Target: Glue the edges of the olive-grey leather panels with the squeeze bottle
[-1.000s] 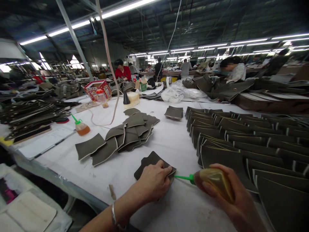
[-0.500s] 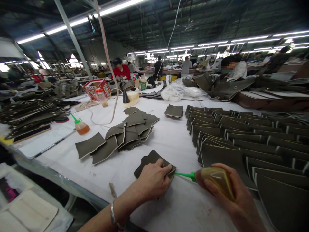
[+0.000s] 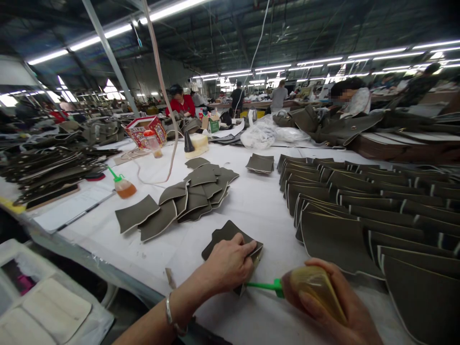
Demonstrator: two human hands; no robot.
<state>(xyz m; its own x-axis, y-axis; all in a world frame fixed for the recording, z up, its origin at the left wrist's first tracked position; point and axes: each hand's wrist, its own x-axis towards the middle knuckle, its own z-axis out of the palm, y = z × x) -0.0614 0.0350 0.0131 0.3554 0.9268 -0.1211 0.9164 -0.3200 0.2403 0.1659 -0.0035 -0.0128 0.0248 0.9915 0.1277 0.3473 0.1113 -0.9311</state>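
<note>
At the far left, heaped on the white-covered table (image 3: 258, 206): long dark leather straps with pale edges (image 3: 46, 170). Below the table's edge, in a white tray (image 3: 10, 254): cream padded panels (image 3: 46, 311). Just right of the straps, lying flat: a white paper sheet (image 3: 72, 208). Beside it, standing alone: a small clear squeeze bottle of amber liquid (image 3: 124, 188), green spout tilted left. Farther back, a red patterned cardboard box (image 3: 145, 130).

Toward the middle, fanned out and overlapping: a loose pile of olive-grey leather pieces (image 3: 187, 194). Nearer, apart from that pile and flat on the table: a dark olive-grey notched leather piece (image 3: 224, 235), pinned under the left hand (image 3: 230, 266). Palm down, fingers bent, fingertips pressing near its right corner, nothing clasped. On that wrist, a silver bracelet (image 3: 172, 318).

Just right, wrapped tight in the right hand (image 3: 323, 304): a yellowish soft squeeze bottle with a green nozzle (image 3: 312, 286), held nearly level, nozzle pointing left, tip at the near right edge of the notched piece under the left fingers. Contact there too fine to tell.

Behind, near mid-table: a small stack of olive-grey leather squares (image 3: 259, 164). Across the right side, overlapping like shingles in rows: large olive-grey leather panels with pale edges (image 3: 359, 206).

In the background, at other tables: a person in a red top (image 3: 181, 103) and, beyond the panels, a person in a pale top (image 3: 354, 100).
</note>
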